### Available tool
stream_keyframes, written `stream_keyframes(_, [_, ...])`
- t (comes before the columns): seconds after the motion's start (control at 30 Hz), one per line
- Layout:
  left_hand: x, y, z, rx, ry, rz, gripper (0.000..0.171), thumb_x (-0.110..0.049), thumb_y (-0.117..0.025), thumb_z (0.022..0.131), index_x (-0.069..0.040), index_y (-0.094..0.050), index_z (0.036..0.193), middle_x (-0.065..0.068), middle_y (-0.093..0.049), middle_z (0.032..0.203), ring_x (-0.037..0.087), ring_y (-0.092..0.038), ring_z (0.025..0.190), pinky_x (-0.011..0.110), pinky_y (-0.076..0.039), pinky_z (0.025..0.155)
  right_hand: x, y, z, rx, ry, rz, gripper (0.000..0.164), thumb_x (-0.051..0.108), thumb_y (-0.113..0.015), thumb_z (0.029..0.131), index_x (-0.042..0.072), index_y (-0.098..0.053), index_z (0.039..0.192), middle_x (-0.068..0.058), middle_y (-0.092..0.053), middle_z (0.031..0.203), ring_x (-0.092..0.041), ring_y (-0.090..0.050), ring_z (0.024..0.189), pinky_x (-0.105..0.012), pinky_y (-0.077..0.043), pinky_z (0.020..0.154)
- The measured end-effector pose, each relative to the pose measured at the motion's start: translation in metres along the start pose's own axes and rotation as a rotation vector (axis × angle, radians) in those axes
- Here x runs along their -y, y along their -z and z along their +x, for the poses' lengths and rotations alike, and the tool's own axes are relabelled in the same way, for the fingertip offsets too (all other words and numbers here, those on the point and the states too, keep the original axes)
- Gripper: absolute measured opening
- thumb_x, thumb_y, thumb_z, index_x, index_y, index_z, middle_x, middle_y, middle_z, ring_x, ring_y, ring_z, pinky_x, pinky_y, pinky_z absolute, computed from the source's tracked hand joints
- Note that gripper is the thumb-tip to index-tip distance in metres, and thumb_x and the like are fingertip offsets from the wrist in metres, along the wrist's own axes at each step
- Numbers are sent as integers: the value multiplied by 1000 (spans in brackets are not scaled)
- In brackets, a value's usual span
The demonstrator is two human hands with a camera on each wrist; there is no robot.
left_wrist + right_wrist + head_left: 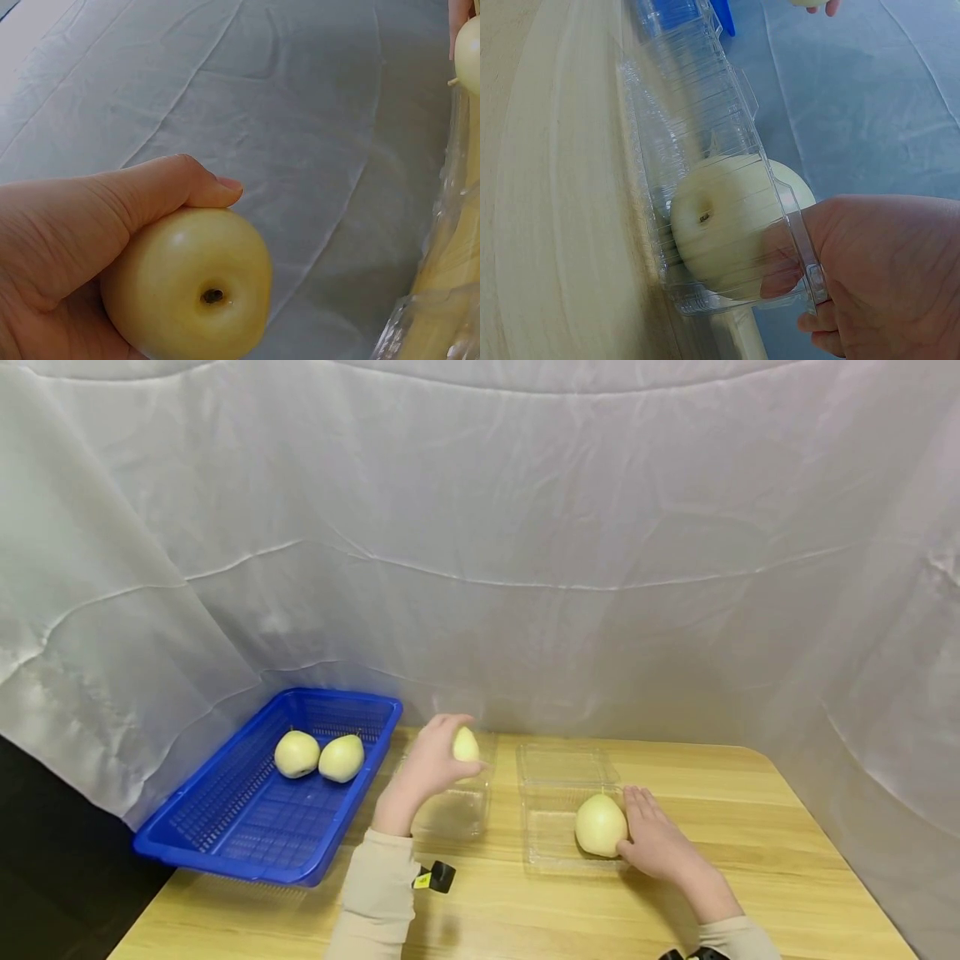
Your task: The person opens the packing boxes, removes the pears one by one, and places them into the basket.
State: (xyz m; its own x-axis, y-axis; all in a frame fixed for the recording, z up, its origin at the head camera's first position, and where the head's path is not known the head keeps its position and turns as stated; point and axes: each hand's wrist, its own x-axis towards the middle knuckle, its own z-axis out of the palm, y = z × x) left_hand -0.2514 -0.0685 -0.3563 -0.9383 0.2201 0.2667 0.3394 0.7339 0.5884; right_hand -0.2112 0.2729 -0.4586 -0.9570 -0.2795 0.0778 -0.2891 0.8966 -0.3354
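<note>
My left hand (431,762) grips a pale yellow pear (176,270), thumb along one side, over the left clear plastic container (459,814). In the left wrist view a dark dimple shows on the pear's near end. To the right, a second open clear container (546,842) holds another pear (600,825) at its right side, stem up. My right hand (662,842) holds this container's right wall. In the right wrist view its thumb (780,262) reaches inside beside the pear, while the other fingers are outside the wall and partly hidden.
A blue plastic basket (168,846) stands at the left of the wooden table (750,877), with two more pears (297,754) inside. The right container's lid (562,766) lies folded back. Grey-white cloth (525,527) hangs behind and at the sides.
</note>
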Motion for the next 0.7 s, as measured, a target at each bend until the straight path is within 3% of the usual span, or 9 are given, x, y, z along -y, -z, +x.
stream_keyframes(0.7, [15, 35, 5, -11, 4, 115, 73, -29, -79, 75, -9, -51, 139, 17, -53, 138, 36, -55, 119, 50, -52, 93, -2, -1, -1, 12, -8, 9, 81, 15, -62, 81, -20, -24, 143, -40, -24, 150, -56, -20, 141, -62, -22, 115])
